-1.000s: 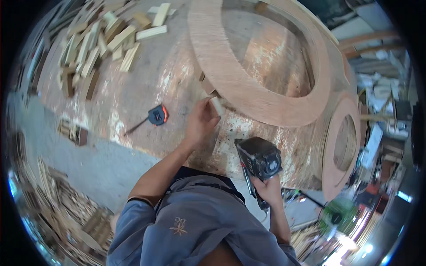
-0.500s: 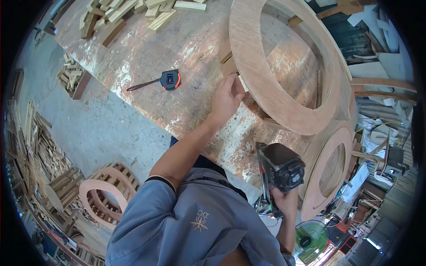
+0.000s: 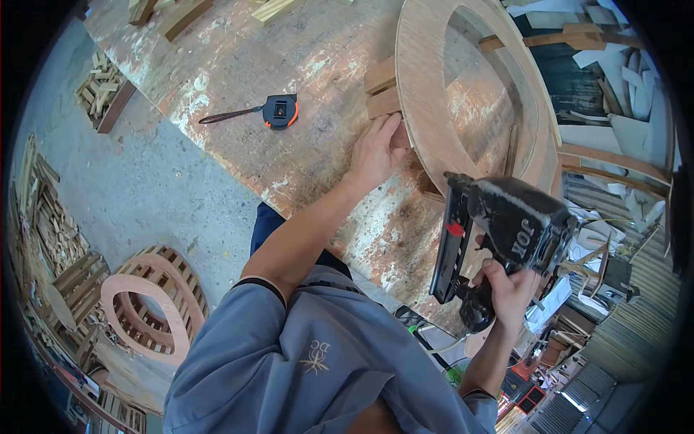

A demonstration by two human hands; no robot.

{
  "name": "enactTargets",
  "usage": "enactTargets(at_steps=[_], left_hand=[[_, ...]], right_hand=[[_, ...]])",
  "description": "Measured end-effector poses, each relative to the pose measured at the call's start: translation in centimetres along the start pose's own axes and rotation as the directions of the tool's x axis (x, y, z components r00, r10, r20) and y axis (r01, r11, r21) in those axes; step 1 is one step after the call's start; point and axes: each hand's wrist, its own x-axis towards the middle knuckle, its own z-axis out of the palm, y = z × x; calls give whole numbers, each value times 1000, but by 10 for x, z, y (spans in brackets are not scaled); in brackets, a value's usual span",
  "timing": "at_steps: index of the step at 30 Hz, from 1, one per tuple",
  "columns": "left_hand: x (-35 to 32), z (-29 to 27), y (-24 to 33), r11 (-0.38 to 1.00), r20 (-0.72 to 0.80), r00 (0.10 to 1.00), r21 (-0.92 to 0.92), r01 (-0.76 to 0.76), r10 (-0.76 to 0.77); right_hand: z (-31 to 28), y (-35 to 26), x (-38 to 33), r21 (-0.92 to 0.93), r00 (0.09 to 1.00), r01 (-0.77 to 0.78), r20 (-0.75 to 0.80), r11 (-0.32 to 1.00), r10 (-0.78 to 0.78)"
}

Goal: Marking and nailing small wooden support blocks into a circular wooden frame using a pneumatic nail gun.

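My left hand (image 3: 376, 152) is at the near left edge of a large plywood ring (image 3: 428, 94), its fingers closed round a small wooden block (image 3: 402, 135) tucked at the rim and partly hidden. Other wooden blocks (image 3: 383, 103) stick out from under the ring just beyond my fingers. With my right hand (image 3: 508, 288) I grip the handle of a black nail gun (image 3: 517, 217). Its nose is tilted up close to the near edge of the ring and overlaps it in view; whether they touch I cannot tell.
On the worn workbench (image 3: 318, 145) lies a black and orange tape measure (image 3: 280, 111) with a strap. Loose wood pieces (image 3: 184, 18) sit at the far edge. On the floor at left stand a box of offcuts (image 3: 116, 108) and a slatted round frame (image 3: 116, 318).
The nail gun has risen from low by my body, up and right toward the ring's near edge. My left hand stays at the rim, with the block now turned. The view has shifted slightly.
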Motion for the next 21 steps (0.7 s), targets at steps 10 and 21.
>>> enactTargets(at_steps=[10,21], left_hand=[[7,6,-8,997,-21,997,-30,-75,74],[1,13,-16,997,-96,994,-53,-58,53]], right_hand=[[11,-18,40,-48,996,12,91,999,-7],[16,-27,63,40,984,-19,178,999,12]])
